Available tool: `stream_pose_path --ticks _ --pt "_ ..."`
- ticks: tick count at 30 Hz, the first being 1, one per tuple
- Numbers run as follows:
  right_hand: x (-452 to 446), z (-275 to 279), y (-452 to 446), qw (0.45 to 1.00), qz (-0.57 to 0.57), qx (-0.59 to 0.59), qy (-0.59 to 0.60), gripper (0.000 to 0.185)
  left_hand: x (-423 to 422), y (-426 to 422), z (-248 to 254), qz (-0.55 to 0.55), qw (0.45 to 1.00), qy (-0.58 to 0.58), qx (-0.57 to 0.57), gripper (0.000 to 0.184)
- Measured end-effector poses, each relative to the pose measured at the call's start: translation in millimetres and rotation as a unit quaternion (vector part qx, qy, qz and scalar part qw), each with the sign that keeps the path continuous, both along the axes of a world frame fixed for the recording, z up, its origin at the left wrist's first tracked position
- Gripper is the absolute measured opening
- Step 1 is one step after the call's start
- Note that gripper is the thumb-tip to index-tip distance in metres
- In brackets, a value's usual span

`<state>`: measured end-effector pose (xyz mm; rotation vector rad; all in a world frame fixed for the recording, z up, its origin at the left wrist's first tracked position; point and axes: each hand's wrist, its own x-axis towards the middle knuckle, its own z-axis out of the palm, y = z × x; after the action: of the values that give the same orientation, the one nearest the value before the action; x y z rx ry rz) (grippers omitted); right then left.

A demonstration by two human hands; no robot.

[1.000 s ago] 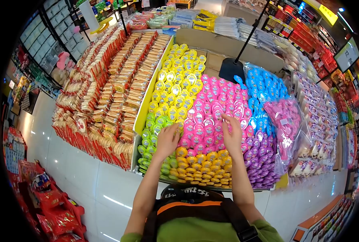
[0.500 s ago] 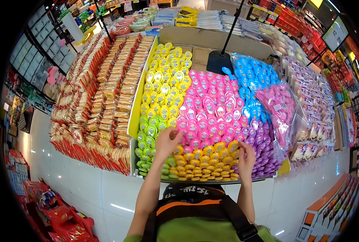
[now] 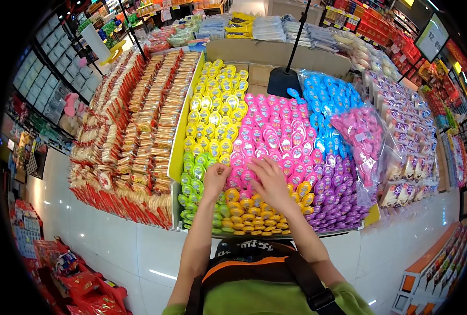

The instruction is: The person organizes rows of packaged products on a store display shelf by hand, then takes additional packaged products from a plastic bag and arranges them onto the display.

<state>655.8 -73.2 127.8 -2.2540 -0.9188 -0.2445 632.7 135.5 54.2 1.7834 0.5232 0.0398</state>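
Note:
Small oval packs lie in colour blocks in a display bin. My left hand (image 3: 215,181) is at the border of the green packs (image 3: 197,171) and the pink packs (image 3: 269,137). Its fingers are curled in towards the thumb, and whatever they may hold is hidden. Over the front of the pink block reaches my right hand (image 3: 271,184), fingers apart and touching or just above the packs. Orange packs (image 3: 254,217) fill the front edge below both hands. Purple packs (image 3: 337,194) are to the right, with yellow packs (image 3: 212,114) behind on the left.
Rows of wrapped snacks (image 3: 148,123) stand left of the yellow divider (image 3: 183,123). Blue packs (image 3: 330,100) and a clear bag of pink packs (image 3: 360,137) are at the right. A black pole base (image 3: 282,82) stands at the back.
My right hand has swung left and forward from the orange and purple edge onto the pink packs. My left hand has shifted slightly, its fingers now more curled.

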Motion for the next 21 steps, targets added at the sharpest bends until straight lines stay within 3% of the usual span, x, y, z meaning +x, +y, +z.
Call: stream_pose_path --ticks 5,8,15,21 --pt "17.4 -9.5 25.6 0.996 0.034 -0.061 -0.054 0.034 -15.0 -2.5 -5.6 0.051 0.982 -0.111 0.147 0.016" --pt "26.9 -7.3 36.4 0.990 0.039 -0.104 -0.090 0.027 -44.6 0.2 16.2 0.050 0.965 -0.082 0.243 0.014" --pt "44.7 -14.7 58.3 0.971 0.044 -0.186 -0.142 0.022 -65.4 -9.1 16.1 0.012 0.960 -0.056 0.274 0.011" --pt "61.3 -10.6 67.7 0.978 0.113 -0.154 -0.090 0.015 -58.5 -9.8 7.0 -0.006 0.958 -0.083 0.275 0.009"
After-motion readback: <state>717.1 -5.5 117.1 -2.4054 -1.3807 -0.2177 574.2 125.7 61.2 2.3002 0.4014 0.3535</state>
